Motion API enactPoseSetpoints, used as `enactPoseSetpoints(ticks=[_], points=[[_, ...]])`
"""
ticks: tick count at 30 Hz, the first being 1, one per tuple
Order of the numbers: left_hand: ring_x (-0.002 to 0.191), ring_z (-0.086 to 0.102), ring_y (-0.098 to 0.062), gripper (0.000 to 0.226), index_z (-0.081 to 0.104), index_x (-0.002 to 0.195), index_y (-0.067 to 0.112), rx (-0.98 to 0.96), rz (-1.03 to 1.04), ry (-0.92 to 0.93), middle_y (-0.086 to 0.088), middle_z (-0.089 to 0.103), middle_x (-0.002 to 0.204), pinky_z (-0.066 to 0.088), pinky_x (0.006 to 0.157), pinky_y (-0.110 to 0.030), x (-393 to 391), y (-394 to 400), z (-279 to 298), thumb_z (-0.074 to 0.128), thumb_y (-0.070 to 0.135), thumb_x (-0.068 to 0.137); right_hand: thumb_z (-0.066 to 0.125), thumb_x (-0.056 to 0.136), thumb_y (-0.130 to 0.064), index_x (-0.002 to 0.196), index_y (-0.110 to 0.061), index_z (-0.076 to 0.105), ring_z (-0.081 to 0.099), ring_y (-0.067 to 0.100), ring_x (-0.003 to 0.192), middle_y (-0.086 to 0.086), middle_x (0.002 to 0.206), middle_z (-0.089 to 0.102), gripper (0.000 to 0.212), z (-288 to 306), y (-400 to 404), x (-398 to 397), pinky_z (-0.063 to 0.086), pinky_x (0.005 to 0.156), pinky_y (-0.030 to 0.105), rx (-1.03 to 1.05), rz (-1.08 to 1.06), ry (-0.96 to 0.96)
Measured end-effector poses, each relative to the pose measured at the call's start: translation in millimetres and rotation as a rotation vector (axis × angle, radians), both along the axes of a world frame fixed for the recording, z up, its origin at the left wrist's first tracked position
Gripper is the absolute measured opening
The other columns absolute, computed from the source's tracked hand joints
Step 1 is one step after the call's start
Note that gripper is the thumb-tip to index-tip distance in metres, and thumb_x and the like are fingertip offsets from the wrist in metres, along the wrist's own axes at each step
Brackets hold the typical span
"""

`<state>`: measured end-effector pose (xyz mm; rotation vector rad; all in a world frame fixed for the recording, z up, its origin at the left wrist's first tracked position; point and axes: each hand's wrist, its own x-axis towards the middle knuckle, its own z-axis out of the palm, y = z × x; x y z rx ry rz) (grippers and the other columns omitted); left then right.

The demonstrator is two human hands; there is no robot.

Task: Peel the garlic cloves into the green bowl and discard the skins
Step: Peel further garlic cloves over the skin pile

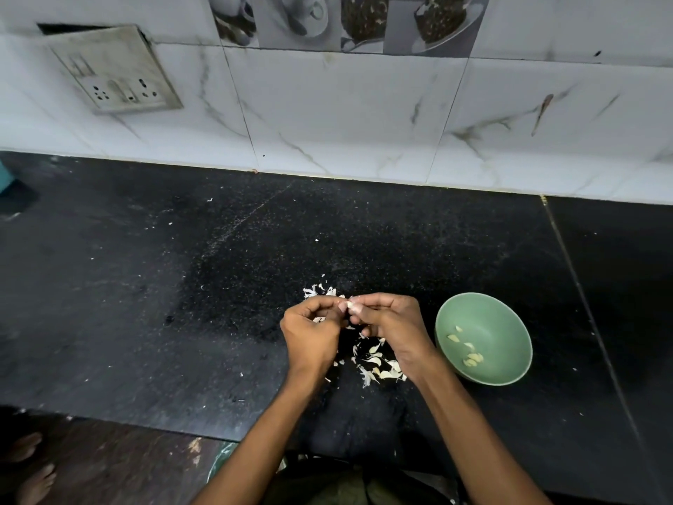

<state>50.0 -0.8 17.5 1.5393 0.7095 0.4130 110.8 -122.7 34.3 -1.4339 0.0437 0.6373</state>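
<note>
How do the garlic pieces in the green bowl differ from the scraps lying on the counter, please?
The garlic pieces in the green bowl are few, plump and pale yellow; the scraps on the counter are many, thin, curled and whiter. The pieces sit together inside the bowl; the scraps lie scattered under both hands. Both are small and pale.
</note>
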Motion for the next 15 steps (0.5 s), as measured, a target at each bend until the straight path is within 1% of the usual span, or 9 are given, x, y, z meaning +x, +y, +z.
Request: enactPoseSetpoints(ticks=[3, 6, 9, 11, 13, 15], points=[[0.074, 0.074, -0.025, 0.016, 0.078, 0.078, 0.02, 0.023, 0.026, 0.005, -0.001, 0.076, 0.075, 0.062, 0.072, -0.052, -0.7, 0.9, 0.5, 0.075, 0.008, 0.088, 0.078, 0.085, 0.004, 0.088, -0.004, 0.079, 0.071, 0.014, 0.07, 0.012, 0.082, 0.078, 0.009, -0.6, 4.9, -2.8, 0.052, 0.053, 0.02, -0.046, -0.009, -0.073], [0.073, 0.074, -0.027, 0.014, 0.076, 0.078, 0.021, 0.037, 0.028, 0.015, -0.001, 0.075, 0.075, 0.061, 0.071, -0.053, -0.9, 3.0, -3.0, 0.075, 0.011, 0.088, 0.081, 0.082, 0.002, 0.085, -0.007, 0.079, 0.073, 0.015, 0.068, 0.01, 0.079, 0.078, 0.009, -1.3, 9.4, -4.6, 0.052, 0.051, 0.021, -0.086, -0.036, -0.141], [0.073, 0.074, -0.028, 0.018, 0.074, 0.076, 0.021, 0.037, 0.021, 0.039, -0.001, 0.075, 0.075, 0.061, 0.071, -0.052, 0.5, 3.9, -4.1, 0.071, 0.01, 0.089, 0.084, 0.081, -0.001, 0.084, -0.009, 0.079, 0.075, 0.015, 0.069, 0.006, 0.079, 0.079, 0.01, -0.4, 10.3, -5.6, 0.053, 0.051, 0.022, -0.123, -0.036, -0.206], [0.073, 0.073, -0.03, 0.019, 0.073, 0.076, 0.019, 0.012, 0.002, 0.048, -0.004, 0.074, 0.074, 0.062, 0.071, -0.051, 1.0, 2.9, -2.8, 0.066, 0.008, 0.09, 0.086, 0.079, -0.003, 0.084, -0.007, 0.079, 0.075, 0.013, 0.068, 0.005, 0.078, 0.079, 0.01, 1.0, 10.4, -5.9, 0.053, 0.051, 0.023, -0.147, -0.028, -0.238], [0.073, 0.073, -0.033, 0.02, 0.072, 0.077, 0.014, -0.045, -0.026, 0.042, -0.01, 0.073, 0.076, 0.063, 0.072, -0.049, 0.8, 3.1, -0.6, 0.062, 0.004, 0.091, 0.087, 0.078, -0.003, 0.081, -0.011, 0.078, 0.073, 0.011, 0.065, 0.003, 0.076, 0.078, 0.012, 1.5, 10.6, -5.8, 0.054, 0.051, 0.024, -0.185, -0.019, -0.272], [0.072, 0.072, -0.031, 0.018, 0.071, 0.08, 0.006, -0.134, -0.055, 0.025, -0.015, 0.072, 0.078, 0.062, 0.069, -0.043, 1.0, 4.8, 2.5, 0.059, -0.001, 0.092, 0.087, 0.078, -0.002, 0.078, -0.015, 0.078, 0.071, 0.011, 0.063, 0.002, 0.074, 0.077, 0.016, 1.8, 10.4, -4.9, 0.056, 0.052, 0.026, -0.211, -0.015, -0.302]])
